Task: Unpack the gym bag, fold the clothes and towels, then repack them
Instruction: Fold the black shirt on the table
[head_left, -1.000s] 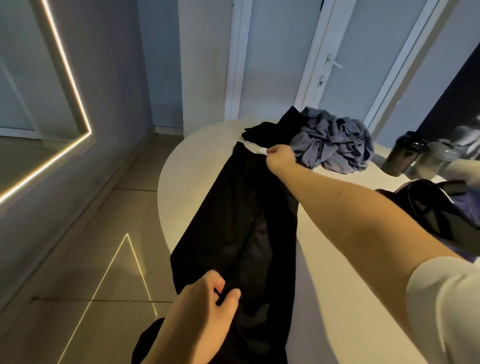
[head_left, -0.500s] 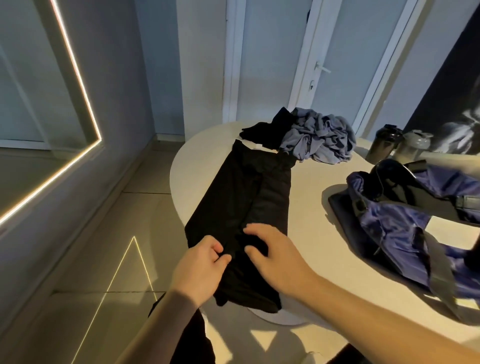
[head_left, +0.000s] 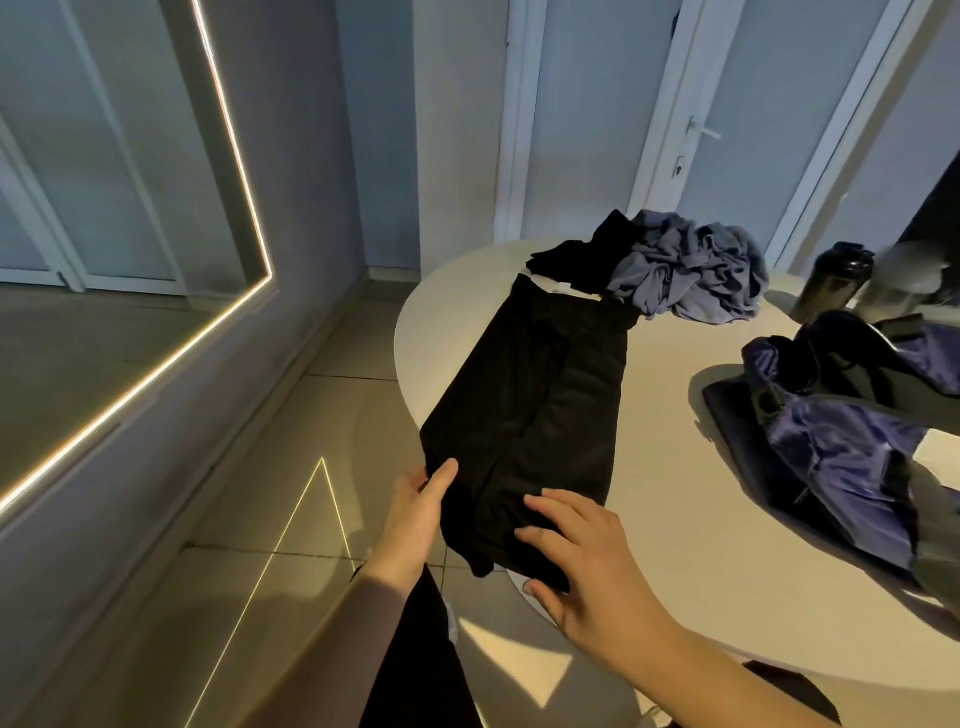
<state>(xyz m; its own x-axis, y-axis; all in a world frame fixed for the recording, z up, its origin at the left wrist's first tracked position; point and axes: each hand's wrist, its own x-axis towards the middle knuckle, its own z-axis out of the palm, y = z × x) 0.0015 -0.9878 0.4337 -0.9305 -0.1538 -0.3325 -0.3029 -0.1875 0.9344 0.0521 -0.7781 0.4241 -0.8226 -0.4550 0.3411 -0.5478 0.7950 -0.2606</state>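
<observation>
A black garment (head_left: 540, 395) lies lengthwise on the round white table (head_left: 670, 519), its near end hanging over the table's edge. My left hand (head_left: 421, 506) pinches the garment's near left edge, thumb on top. My right hand (head_left: 576, 556) holds the near end, with spread fingers on top and the thumb under the hem. The open navy gym bag (head_left: 841, 441) sits to the right on the table. A crumpled grey-blue pile of clothes (head_left: 701, 275) and another black piece (head_left: 587, 249) lie at the far end.
A dark bottle (head_left: 836, 280) and a blurred second bottle (head_left: 906, 280) stand at the back right. A mirror with a lit strip (head_left: 156, 374) covers the left wall. Tiled floor (head_left: 249, 493) lies left of the table, and a white door (head_left: 691, 135) is behind it.
My right hand has come back from the garment's far end to its near end. My left hand has shifted to the garment's near left edge. The view has swung right, showing the bag.
</observation>
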